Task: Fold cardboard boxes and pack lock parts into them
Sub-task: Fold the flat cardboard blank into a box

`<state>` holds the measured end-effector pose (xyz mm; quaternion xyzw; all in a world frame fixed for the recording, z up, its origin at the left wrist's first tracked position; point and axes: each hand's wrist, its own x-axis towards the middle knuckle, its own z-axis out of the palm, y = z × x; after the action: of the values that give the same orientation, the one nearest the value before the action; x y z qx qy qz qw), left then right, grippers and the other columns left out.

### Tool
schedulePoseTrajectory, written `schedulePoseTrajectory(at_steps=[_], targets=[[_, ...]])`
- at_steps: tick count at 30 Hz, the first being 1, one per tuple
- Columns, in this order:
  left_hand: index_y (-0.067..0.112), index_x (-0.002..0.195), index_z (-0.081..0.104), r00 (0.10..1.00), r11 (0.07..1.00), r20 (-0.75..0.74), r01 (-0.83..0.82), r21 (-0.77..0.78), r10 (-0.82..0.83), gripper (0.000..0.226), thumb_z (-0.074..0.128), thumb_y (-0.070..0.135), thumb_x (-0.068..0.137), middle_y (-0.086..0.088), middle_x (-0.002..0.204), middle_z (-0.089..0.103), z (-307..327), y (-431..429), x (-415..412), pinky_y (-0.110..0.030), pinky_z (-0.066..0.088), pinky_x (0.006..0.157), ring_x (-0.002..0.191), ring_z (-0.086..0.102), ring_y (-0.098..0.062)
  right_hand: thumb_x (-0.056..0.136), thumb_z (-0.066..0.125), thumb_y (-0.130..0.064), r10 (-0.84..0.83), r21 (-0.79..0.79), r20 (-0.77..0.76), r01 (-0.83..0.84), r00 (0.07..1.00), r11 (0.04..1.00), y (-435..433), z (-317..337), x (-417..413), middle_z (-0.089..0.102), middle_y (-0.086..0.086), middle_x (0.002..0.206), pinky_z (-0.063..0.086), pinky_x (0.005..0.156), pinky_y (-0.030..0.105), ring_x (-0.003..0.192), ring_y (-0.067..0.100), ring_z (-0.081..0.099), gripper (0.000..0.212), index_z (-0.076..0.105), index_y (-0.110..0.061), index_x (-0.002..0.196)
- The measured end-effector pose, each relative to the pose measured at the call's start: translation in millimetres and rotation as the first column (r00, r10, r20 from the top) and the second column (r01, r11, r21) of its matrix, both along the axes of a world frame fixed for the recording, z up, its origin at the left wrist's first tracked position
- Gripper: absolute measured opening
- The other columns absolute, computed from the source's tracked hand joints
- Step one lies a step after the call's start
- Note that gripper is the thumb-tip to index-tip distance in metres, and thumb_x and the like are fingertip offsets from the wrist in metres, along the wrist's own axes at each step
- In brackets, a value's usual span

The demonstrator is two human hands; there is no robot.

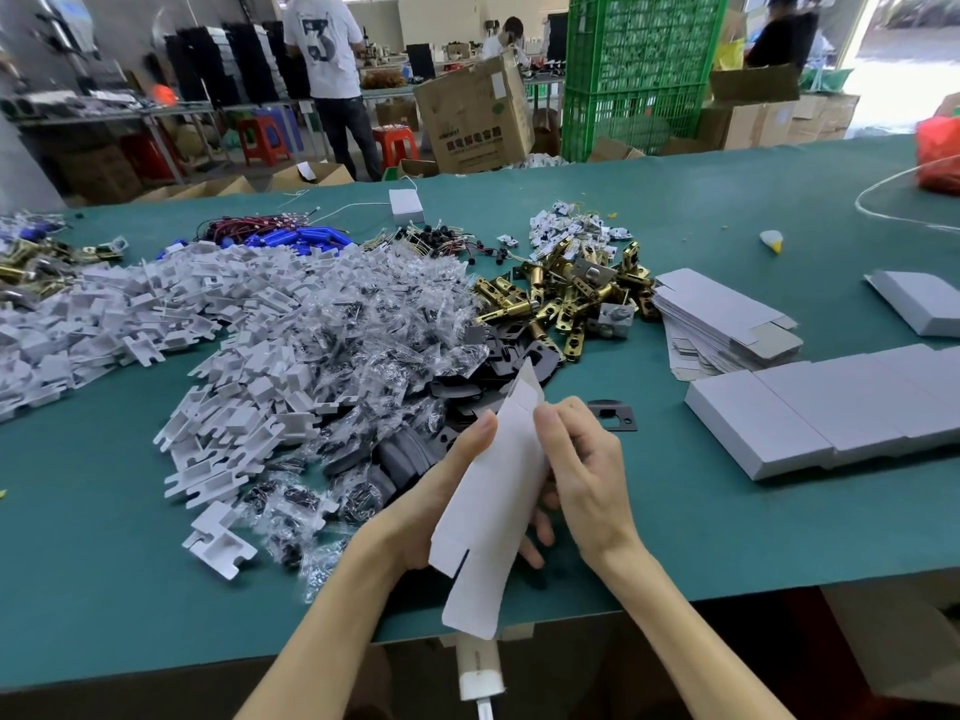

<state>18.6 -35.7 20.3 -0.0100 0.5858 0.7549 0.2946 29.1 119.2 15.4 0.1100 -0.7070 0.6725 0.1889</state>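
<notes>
I hold a white flat cardboard box blank (493, 491) upright over the near edge of the green table (727, 511). My left hand (431, 491) grips its left side, thumb on the front face. My right hand (582, 470) pinches its right edge, fingers curled behind it. Lock parts lie in heaps ahead: brass latch bolts (566, 293), black plates (498, 366), clear bags of screws (363, 345) and white plastic inserts (218, 314). A stack of flat box blanks (722, 319) lies to the right, and folded white boxes (810, 413) sit in a row nearer me.
One black strike plate (613, 414) lies alone by my right hand. Blue parts and red wires (280, 233) sit at the back of the table. A red bag (937, 153) is at the far right. People, a green crate stack (634, 70) and cartons stand beyond the table.
</notes>
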Motion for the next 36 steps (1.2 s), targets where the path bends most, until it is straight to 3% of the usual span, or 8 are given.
schedulePoseTrajectory(at_steps=[8, 11, 14, 18, 21, 25, 31, 36], targets=[[0.017, 0.106, 0.065, 0.986, 0.993, -0.125, 0.116, 0.032, -0.111, 0.112, 0.088, 0.086, 0.021, 0.001, 0.081, 0.079, 27.7, 10.1, 14.5, -0.026, 0.060, 0.062, 0.071, 0.076, -0.013, 0.094, 0.058, -0.050, 0.059, -0.097, 0.033, -0.055, 0.998, 0.994, 1.2, -1.9, 0.2, 0.042, 0.018, 0.079, 0.040, 0.056, 0.035, 0.065, 0.036, 0.046, 0.060, 0.046, 0.003, 0.070], [0.015, 0.104, 0.063, 0.981, 0.996, -0.177, 0.086, 0.019, -0.082, 0.118, 0.087, 0.086, 0.012, 0.004, 0.078, 0.078, 33.5, 11.6, 19.1, -0.022, 0.059, 0.060, 0.067, 0.074, -0.008, 0.096, 0.059, -0.046, 0.065, -0.116, 0.032, -0.061, 0.997, 0.991, 1.4, -1.0, 0.8, 0.051, 0.005, 0.073, 0.042, 0.051, 0.024, 0.057, 0.018, 0.050, 0.048, 0.050, -0.003, 0.076], [0.005, 0.122, 0.061, 0.970, 0.999, -0.243, -0.018, -0.044, 0.007, 0.145, 0.081, 0.090, 0.006, -0.008, 0.103, 0.072, 35.1, 10.7, 20.1, -0.025, 0.059, 0.073, 0.078, 0.072, -0.011, 0.096, 0.062, -0.037, 0.112, -0.121, 0.076, -0.102, 0.991, 0.987, 0.7, -2.0, -0.3, 0.067, -0.007, 0.091, 0.054, 0.062, 0.023, 0.076, 0.009, 0.066, 0.026, 0.059, -0.012, 0.105], [-0.004, 0.139, 0.054, 0.951, 0.993, -0.309, -0.060, -0.101, 0.026, 0.169, 0.073, 0.097, 0.005, -0.029, 0.133, 0.061, 34.6, 3.1, 23.3, -0.051, 0.046, 0.108, 0.109, 0.060, -0.031, 0.093, 0.063, -0.037, 0.152, -0.120, 0.126, -0.137, 0.980, 0.983, -1.3, -2.7, -3.8, 0.068, -0.006, 0.122, 0.054, 0.092, 0.026, 0.115, 0.011, 0.064, 0.038, 0.059, -0.022, 0.128], [-0.004, 0.140, 0.052, 0.945, 0.984, -0.305, -0.153, -0.088, 0.119, 0.168, 0.074, 0.096, 0.008, -0.033, 0.140, 0.058, 36.7, 6.5, 21.0, -0.053, 0.044, 0.110, 0.114, 0.058, -0.034, 0.095, 0.061, -0.036, 0.169, -0.085, 0.129, -0.159, 0.977, 0.984, -2.0, -4.4, -3.9, 0.066, -0.007, 0.129, 0.052, 0.095, 0.024, 0.120, 0.011, 0.063, 0.045, 0.057, -0.021, 0.137], [-0.007, 0.145, 0.047, 0.935, 0.971, -0.269, -0.240, -0.004, 0.230, 0.166, 0.083, 0.089, 0.014, -0.036, 0.144, 0.052, 39.6, 9.6, 21.6, -0.049, 0.045, 0.105, 0.116, 0.056, -0.035, 0.096, 0.059, -0.038, 0.202, -0.043, 0.174, -0.197, 0.964, 0.979, -3.1, -6.9, -2.7, 0.067, -0.009, 0.130, 0.054, 0.089, 0.022, 0.114, 0.009, 0.066, 0.045, 0.060, -0.024, 0.139], [-0.008, 0.143, 0.049, 0.924, 0.958, -0.266, -0.286, -0.006, 0.274, 0.163, 0.087, 0.085, 0.015, -0.038, 0.142, 0.053, 41.0, 11.3, 23.7, -0.054, 0.043, 0.111, 0.119, 0.056, -0.040, 0.106, 0.054, -0.022, 0.131, -0.113, 0.191, -0.110, 0.973, 0.987, -1.9, -3.5, -2.9, 0.073, 0.005, 0.090, 0.046, 0.063, 0.028, 0.076, 0.015, 0.060, 0.022, 0.074, -0.015, 0.110], [-0.003, 0.143, 0.051, 0.911, 0.944, -0.285, -0.325, -0.054, 0.297, 0.157, 0.087, 0.087, 0.019, -0.033, 0.140, 0.057, 39.4, 12.0, 24.9, -0.060, 0.043, 0.114, 0.132, 0.054, -0.050, 0.106, 0.054, -0.016, 0.125, -0.086, 0.221, -0.108, 0.967, 0.990, 0.4, -5.1, -1.9, 0.069, 0.020, 0.096, 0.048, 0.066, 0.035, 0.077, 0.019, 0.059, 0.020, 0.072, -0.007, 0.103]])
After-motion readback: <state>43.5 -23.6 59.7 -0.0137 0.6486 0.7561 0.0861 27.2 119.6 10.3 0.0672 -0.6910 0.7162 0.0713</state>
